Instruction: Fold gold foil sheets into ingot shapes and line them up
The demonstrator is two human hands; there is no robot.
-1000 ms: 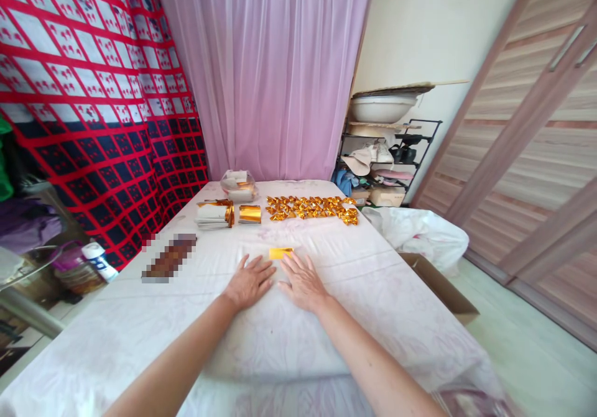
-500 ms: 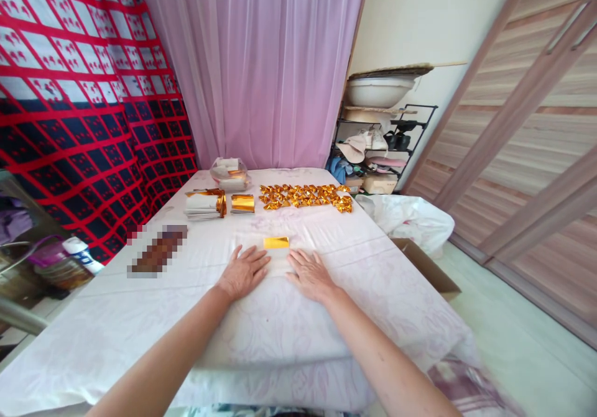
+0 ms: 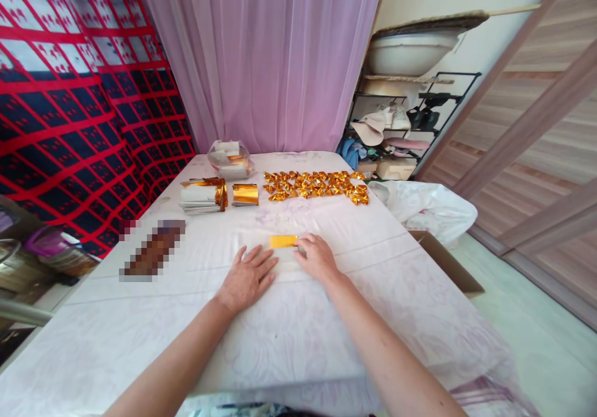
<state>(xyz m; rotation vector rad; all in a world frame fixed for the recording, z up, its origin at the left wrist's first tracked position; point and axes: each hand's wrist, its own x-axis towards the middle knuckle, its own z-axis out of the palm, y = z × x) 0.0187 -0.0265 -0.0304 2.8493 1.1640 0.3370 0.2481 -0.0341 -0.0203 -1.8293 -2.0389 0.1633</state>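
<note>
While the table (image 3: 373, 293) fills most of the view under its pale cloth, a pink curtain (image 3: 261, 56) hangs behind its far edge and a red-and-navy hanging (image 3: 69, 112) runs along its left side. Right of the table: a white bag (image 3: 426, 209), a cardboard box (image 3: 448, 261) on the floor, a shelf rack (image 3: 410, 125) with a basin on top. Near the far edge lies a row of folded gold pieces (image 3: 317, 186), toward the far right corner; left of it a small foil roll (image 3: 245, 194), a paper stack (image 3: 201, 196) with gold wrapping, and a clear bag (image 3: 231, 159) behind them. Mid-table, a flat gold sheet (image 3: 283, 241). Left hand (image 3: 247, 278) lies flat and released, palm down, just short of the sheet, not touching it. Right hand (image 3: 318, 257), flat half a second ago, has slid forward; its fingertips now curl at the sheet's right end, touching or pinching that edge — cannot tell whether grasped. Judgement: the pause is over and work on this sheet is starting.
</note>
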